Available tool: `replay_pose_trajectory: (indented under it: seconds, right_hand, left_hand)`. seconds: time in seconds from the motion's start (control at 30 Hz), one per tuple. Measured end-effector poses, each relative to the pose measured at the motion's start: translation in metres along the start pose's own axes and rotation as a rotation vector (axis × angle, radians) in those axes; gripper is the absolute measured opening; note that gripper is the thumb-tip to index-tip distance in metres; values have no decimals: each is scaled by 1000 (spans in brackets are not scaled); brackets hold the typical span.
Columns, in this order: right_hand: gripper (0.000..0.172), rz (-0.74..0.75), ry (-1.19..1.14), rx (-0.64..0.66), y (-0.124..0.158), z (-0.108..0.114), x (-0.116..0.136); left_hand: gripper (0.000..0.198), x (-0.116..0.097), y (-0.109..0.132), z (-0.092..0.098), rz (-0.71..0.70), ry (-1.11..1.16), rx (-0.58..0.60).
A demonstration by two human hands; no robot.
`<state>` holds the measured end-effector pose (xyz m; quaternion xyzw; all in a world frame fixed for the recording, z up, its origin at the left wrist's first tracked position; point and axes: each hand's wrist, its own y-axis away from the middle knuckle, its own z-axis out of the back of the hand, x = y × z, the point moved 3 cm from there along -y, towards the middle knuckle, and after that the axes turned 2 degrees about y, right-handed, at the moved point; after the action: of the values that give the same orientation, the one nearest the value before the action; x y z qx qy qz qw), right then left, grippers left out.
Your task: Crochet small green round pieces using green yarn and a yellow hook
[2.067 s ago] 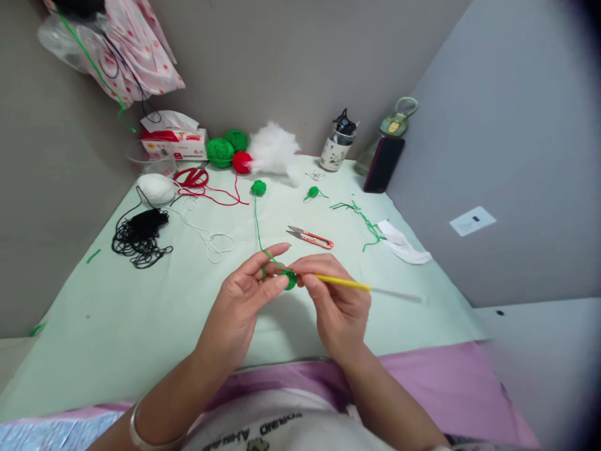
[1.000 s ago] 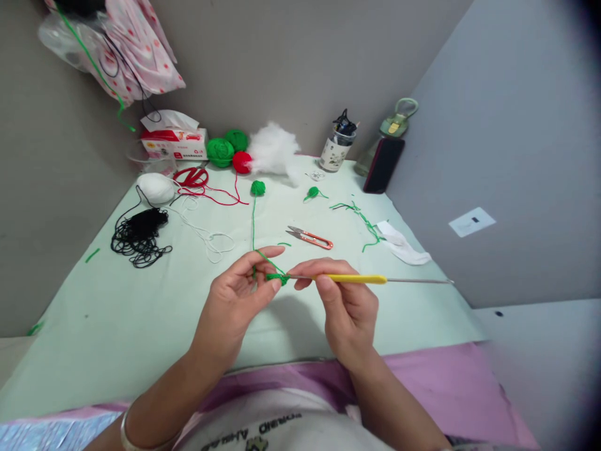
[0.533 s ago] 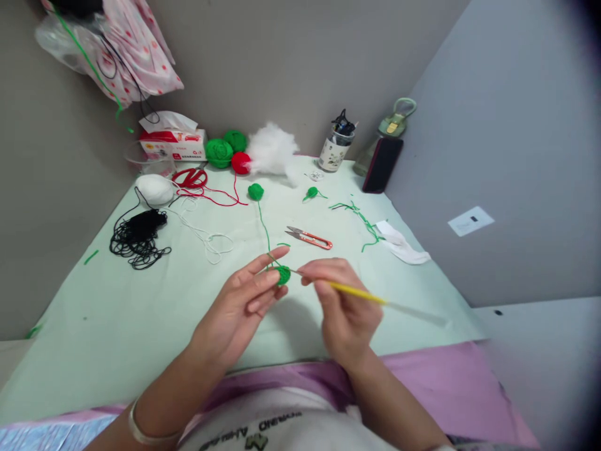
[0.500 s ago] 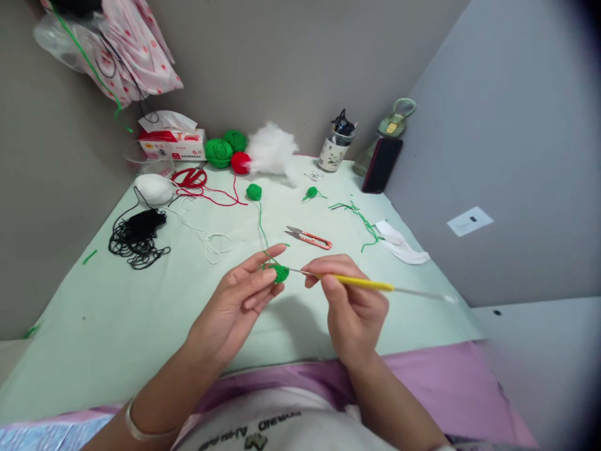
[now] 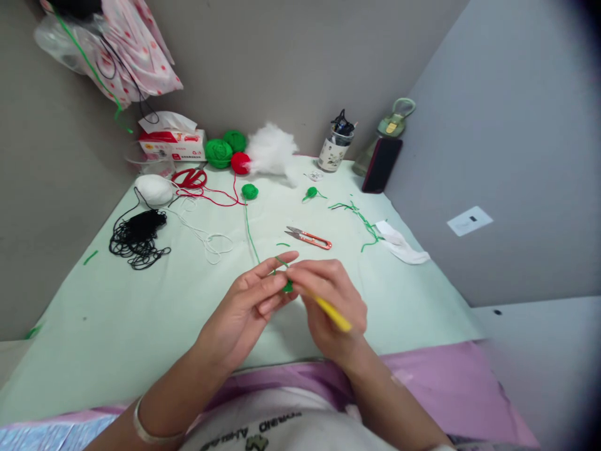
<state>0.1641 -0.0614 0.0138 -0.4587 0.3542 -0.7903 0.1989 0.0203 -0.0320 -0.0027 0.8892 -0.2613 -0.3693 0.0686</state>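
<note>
Between the thumb and fingers of my left hand [image 5: 248, 300] a small green crochet piece [image 5: 288, 286] is pinched, mostly covered by fingers. Green yarn runs over the left index finger and back to a small green yarn ball [image 5: 250, 191]. My right hand [image 5: 333, 307] is closed around a crochet hook with a yellow handle [image 5: 331, 311]. Its fingertips meet the green piece, and the hook's tip is hidden there. Just beyond the hands lie orange thread snips [image 5: 310, 238] and a short green yarn scrap [image 5: 282, 244].
At the left are black yarn [image 5: 141, 232], white yarn [image 5: 154, 189] and red scissors [image 5: 189, 178]. Along the back stand a tissue box [image 5: 173, 144], green yarn balls [image 5: 218, 153], white stuffing [image 5: 272, 150], a pen cup [image 5: 334, 149], a bottle [image 5: 392, 125] and a phone [image 5: 382, 165].
My right hand has come left to the green piece, the yellow hook now angled down toward me. My left hand shifted slightly right. The small yarn ball rolled a little left.
</note>
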Motion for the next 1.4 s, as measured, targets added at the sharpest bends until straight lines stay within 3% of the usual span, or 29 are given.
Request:
replay_pose_trajectory:
  seconds: [0.1,0.17,0.27,0.5,0.97,1.17,1.3,1.4]
  right_hand:
    - [23,-297,-313,-112,-4,5,-11]
    - [19,-439,-506,-100,-5,3,-15]
    - [14,-491,-564,-5,-5,-4,-16]
    - [18,-624,-725,-22,-3,-6,-23]
    - [22,-343,-352,-6,-1,2,1]
    - [28,-63,-174,68,2,3,4]
    - [30,-7,-162,22,0,5,7]
    - [30,54,-68,24,-1,4,10]
  left_hand:
    - [26,-3,-2,2,-9,53,-3]
    - [30,-5,-2,2,-79,-1,-9]
    - [34,-4,-1,2,-153,-131,3]
    - [32,-6,3,6,-190,-257,-26]
    - [32,-10,6,14,-334,-499,-63]
    - [33,-8,13,12,-511,-610,-184]
    - [33,-8,19,7,-618,-662,-185]
    - [32,-6,18,5,-608,-631,-200]
